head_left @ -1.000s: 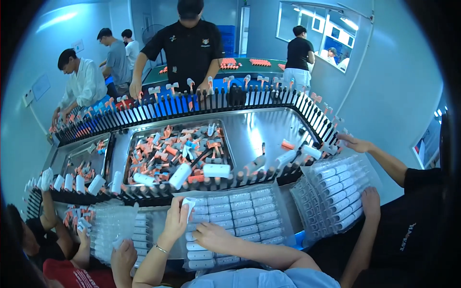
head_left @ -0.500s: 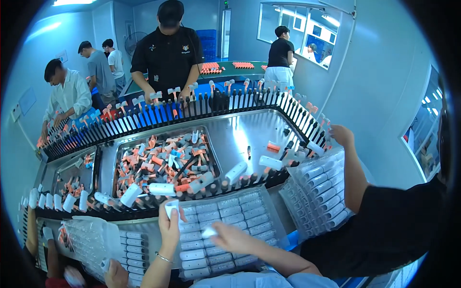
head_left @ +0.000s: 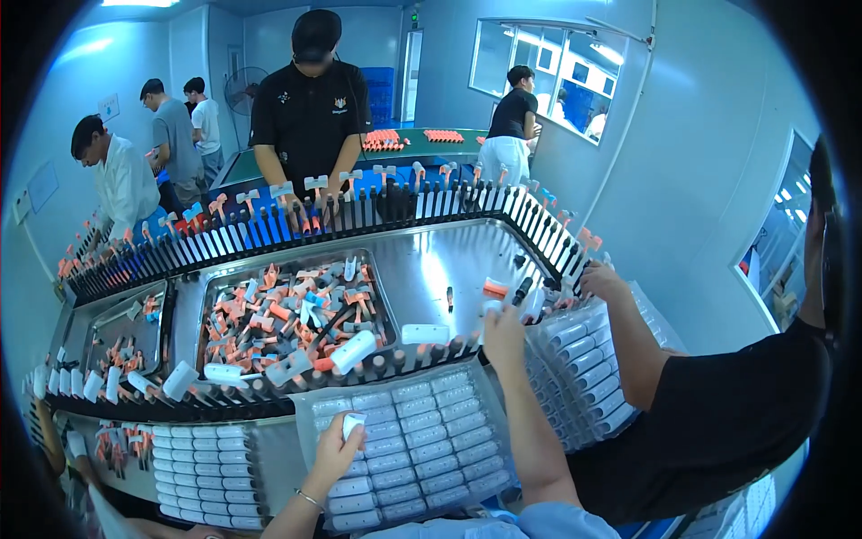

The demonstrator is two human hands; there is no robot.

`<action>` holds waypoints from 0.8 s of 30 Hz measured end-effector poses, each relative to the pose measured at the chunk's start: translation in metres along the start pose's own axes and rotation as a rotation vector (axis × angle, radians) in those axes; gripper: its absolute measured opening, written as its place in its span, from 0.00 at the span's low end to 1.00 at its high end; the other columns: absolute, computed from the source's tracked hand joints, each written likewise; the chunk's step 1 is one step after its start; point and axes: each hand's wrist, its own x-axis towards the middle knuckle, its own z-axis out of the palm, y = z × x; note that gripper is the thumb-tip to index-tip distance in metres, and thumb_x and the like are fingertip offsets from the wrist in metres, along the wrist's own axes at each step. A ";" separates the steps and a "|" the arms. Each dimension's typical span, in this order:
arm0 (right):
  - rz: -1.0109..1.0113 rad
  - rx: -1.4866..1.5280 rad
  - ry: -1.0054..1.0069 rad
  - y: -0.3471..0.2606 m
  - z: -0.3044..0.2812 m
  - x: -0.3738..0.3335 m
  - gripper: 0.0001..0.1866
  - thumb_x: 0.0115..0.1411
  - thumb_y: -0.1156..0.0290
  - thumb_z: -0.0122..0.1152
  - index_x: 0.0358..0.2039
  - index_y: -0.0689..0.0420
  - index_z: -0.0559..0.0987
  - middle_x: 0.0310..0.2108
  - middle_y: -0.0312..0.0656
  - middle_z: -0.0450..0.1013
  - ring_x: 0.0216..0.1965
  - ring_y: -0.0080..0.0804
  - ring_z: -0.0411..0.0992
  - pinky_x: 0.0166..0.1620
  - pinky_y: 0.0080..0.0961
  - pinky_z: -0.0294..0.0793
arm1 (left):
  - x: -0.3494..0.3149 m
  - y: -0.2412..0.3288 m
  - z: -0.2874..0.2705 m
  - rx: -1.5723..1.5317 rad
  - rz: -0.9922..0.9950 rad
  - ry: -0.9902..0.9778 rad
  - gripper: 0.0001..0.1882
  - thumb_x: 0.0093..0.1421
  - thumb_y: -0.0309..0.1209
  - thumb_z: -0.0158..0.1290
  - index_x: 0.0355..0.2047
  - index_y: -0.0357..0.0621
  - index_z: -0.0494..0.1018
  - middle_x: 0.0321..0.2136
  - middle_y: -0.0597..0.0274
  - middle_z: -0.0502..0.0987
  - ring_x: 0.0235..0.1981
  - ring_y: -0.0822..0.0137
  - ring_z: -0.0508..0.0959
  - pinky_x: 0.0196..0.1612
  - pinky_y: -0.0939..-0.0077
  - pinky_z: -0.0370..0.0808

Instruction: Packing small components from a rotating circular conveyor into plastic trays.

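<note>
My left hand (head_left: 334, 456) is closed round a small white curved shell (head_left: 354, 423), held over the left side of a clear plastic tray (head_left: 310, 415) filled with rows of similar white shells (head_left: 417, 434). Reaching forward to the near row of black posts (head_left: 377, 364), my right hand (head_left: 505, 334) has its fingers closed on another white shell (head_left: 492, 307). White shells hang on several posts left of that hand, one of them long and level (head_left: 426, 334). An orange piece (head_left: 494, 287) lies just beyond my right fingertips.
A metal bin (head_left: 388, 310) of orange, grey and white pieces sits mid-bench. Far posts (head_left: 359, 208) carry more pieces. On my right a co-worker's arm (head_left: 628, 341) reaches over another shell tray (head_left: 584, 359). Shell rows (head_left: 202, 472) stand left. Someone in black (head_left: 314, 117) works opposite.
My right hand has moved from above the tray forward and right to the posts. My left hand has lowered with its shell. The view has shifted, and the left neighbour's plastic sheet is off the shells.
</note>
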 end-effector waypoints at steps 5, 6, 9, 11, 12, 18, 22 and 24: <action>-0.233 -0.485 -0.367 -0.035 0.031 0.005 0.21 0.53 0.63 0.56 0.39 0.69 0.71 0.35 0.55 0.72 0.32 0.49 0.75 0.35 0.43 0.75 | -0.004 -0.004 0.002 0.061 -0.010 0.006 0.13 0.60 0.33 0.48 0.43 0.38 0.67 0.23 0.63 0.75 0.23 0.73 0.75 0.28 0.78 0.72; -0.227 -0.519 -0.388 -0.038 0.034 0.003 0.20 0.51 0.64 0.59 0.38 0.70 0.73 0.36 0.54 0.71 0.32 0.48 0.75 0.35 0.43 0.76 | -0.002 -0.005 0.004 0.013 -0.014 -0.009 0.13 0.61 0.33 0.47 0.43 0.38 0.67 0.23 0.63 0.75 0.23 0.74 0.75 0.28 0.79 0.71; -0.489 -0.620 -0.565 -0.066 0.017 0.004 0.26 0.50 0.69 0.60 0.47 0.71 0.68 0.41 0.58 0.68 0.33 0.48 0.75 0.33 0.38 0.76 | 0.006 0.006 0.001 -0.052 0.016 -0.012 0.13 0.61 0.34 0.47 0.42 0.37 0.66 0.24 0.65 0.74 0.25 0.76 0.73 0.28 0.79 0.71; -0.378 -0.401 -0.435 -0.046 0.027 0.001 0.21 0.56 0.66 0.44 0.46 0.67 0.68 0.37 0.61 0.71 0.37 0.54 0.72 0.41 0.46 0.70 | 0.012 0.020 0.005 -0.023 0.065 0.096 0.13 0.62 0.34 0.46 0.42 0.37 0.65 0.24 0.65 0.73 0.25 0.76 0.73 0.29 0.80 0.70; -0.573 -0.334 -0.323 -0.025 0.037 0.002 0.21 0.55 0.69 0.49 0.47 0.68 0.67 0.41 0.61 0.68 0.42 0.55 0.69 0.45 0.46 0.67 | 0.015 0.021 0.006 -0.103 0.047 0.115 0.12 0.63 0.34 0.45 0.41 0.38 0.65 0.24 0.65 0.72 0.25 0.76 0.73 0.29 0.80 0.69; -0.816 0.068 -0.172 -0.039 -0.025 -0.107 0.18 0.52 0.67 0.58 0.42 0.62 0.70 0.41 0.52 0.68 0.46 0.52 0.65 0.48 0.45 0.62 | -0.007 -0.010 0.032 -0.310 -0.064 0.239 0.12 0.65 0.36 0.43 0.38 0.38 0.65 0.24 0.65 0.72 0.23 0.76 0.71 0.29 0.81 0.69; -0.937 0.286 -0.750 -0.083 0.021 -0.186 0.08 0.46 0.67 0.62 0.27 0.55 0.76 0.28 0.38 0.69 0.34 0.38 0.68 0.38 0.34 0.69 | 0.013 -0.016 -0.026 -0.321 -0.033 0.205 0.12 0.64 0.35 0.43 0.40 0.39 0.66 0.24 0.66 0.72 0.23 0.76 0.71 0.27 0.81 0.69; -1.030 0.146 -0.826 -0.079 0.029 -0.205 0.10 0.46 0.65 0.62 0.27 0.55 0.76 0.26 0.38 0.68 0.34 0.37 0.68 0.36 0.32 0.70 | 0.012 -0.018 -0.025 -0.302 -0.056 0.204 0.12 0.64 0.34 0.43 0.42 0.38 0.66 0.24 0.66 0.72 0.23 0.77 0.71 0.27 0.82 0.69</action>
